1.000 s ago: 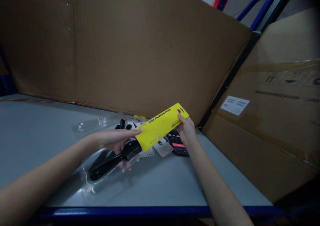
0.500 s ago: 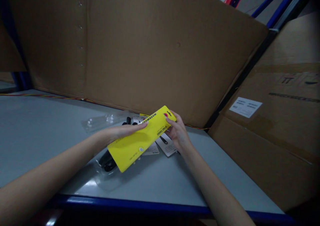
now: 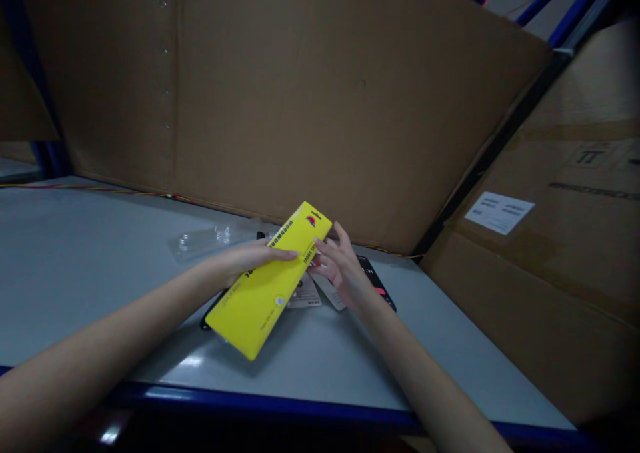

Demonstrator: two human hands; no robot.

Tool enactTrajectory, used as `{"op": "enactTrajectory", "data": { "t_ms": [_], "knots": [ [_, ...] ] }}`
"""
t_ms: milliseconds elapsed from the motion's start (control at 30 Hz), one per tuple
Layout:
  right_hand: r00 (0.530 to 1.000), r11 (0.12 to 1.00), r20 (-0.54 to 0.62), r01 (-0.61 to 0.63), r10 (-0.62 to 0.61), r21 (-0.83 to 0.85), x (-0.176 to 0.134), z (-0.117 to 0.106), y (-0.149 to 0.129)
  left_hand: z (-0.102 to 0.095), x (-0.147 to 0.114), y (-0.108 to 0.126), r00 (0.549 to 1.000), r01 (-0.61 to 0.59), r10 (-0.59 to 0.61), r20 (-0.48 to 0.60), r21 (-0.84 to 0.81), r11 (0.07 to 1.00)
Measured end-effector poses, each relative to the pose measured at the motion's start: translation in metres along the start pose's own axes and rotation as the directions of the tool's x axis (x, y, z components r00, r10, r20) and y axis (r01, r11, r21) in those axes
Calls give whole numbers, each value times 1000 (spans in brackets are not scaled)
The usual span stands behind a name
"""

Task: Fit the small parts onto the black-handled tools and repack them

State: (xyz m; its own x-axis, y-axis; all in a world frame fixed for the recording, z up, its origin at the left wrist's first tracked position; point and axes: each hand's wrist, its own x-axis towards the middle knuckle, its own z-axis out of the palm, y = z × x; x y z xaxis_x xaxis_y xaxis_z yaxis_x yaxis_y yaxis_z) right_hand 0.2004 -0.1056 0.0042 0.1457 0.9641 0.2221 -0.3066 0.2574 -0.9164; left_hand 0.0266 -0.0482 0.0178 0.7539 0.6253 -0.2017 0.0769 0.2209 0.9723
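Observation:
My left hand (image 3: 255, 257) grips a yellow spokeshave package (image 3: 270, 286) by its left long edge, thumb lying across the printed card. The card is tilted, its hang-hole end away from me, and a black part shows under its lower left side. My right hand (image 3: 345, 266) is at the package's right edge, fingers parted, one finger raised off the card and a tip touching or very near the edge. Beneath the package lie white printed cards (image 3: 306, 294), partly hidden. A clear plastic blister shell (image 3: 203, 241) rests behind my left forearm.
A flat black phone-like thing (image 3: 377, 283) lies right of my right hand on the grey tabletop (image 3: 100, 253). A large cardboard sheet (image 3: 300, 106) stands at the back, and a cardboard box (image 3: 525, 273) on the right. Thin wires (image 3: 115, 191) run along the back edge.
The package has turned steeper and shifted slightly left. My right hand has loosened from its far corner and moved down the right edge. The black phone-like thing has come into sight.

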Motion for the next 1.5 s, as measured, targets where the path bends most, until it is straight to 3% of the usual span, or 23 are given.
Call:
{"op": "enactTrajectory", "data": {
  "t_ms": [67,133,233,300,400,633,900,1033,1267,1500],
  "knots": [
    [996,997,31,-83,83,-8,-3,2,-1,-1,0,1,991,-93,84,-106,-82,992],
    [962,973,156,-209,223,-103,-7,4,-1,-4,2,2,957,-209,175,-232,-134,969],
    [818,907,407,-311,407,-283,-17,11,1,-6,3,4,880,-358,270,-390,-172,918],
    [770,910,495,-279,402,-306,-22,17,4,-5,3,6,847,-414,298,-440,-196,889],
    [810,939,485,-225,329,-260,-25,23,11,-2,2,7,830,-450,315,-461,-217,866],
    [844,931,395,-320,364,-174,-24,24,16,-3,5,5,747,-540,380,-546,-164,826],
    [864,940,371,-322,341,-114,-24,25,13,-4,9,3,748,-536,369,-552,-174,826],
    [865,941,369,-304,339,-150,-22,22,12,-5,9,3,797,-493,339,-500,-215,843],
    [890,922,285,-286,356,-260,-19,20,16,4,4,8,819,-489,361,-446,-210,847],
    [853,928,382,-274,355,-252,-19,17,11,-1,1,14,871,-402,249,-424,-323,856]
  ]
}}
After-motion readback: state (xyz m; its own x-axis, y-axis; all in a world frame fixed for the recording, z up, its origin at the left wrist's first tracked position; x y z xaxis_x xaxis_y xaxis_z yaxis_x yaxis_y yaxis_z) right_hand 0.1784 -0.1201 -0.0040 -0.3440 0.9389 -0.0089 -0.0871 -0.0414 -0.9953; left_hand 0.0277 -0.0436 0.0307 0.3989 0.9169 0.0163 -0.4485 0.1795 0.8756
